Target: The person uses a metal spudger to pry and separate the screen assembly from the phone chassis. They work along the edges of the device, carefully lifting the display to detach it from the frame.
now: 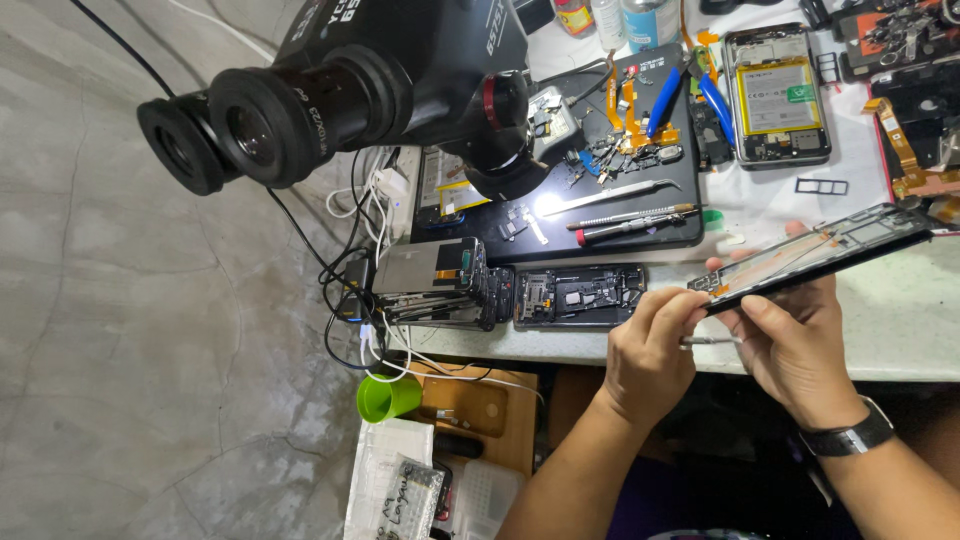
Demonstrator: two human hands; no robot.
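Observation:
My right hand (800, 355), with a black watch on the wrist, grips an opened phone frame (840, 245) and holds it tilted above the table's front edge, fingers wrapped behind it. My left hand (650, 350) is curled at the frame's lower left end. It pinches a thin metal tool (712, 341) that runs across to the right hand. Orange flex strips show inside the frame.
A black microscope (330, 80) hangs over a dark work mat (600, 225) with tweezers, screwdrivers and small parts. An open phone with a yellow battery (778, 95) lies at the back. Stacked phones (440, 285), tangled cables (360, 300) and a green cup (388, 397) are on the left.

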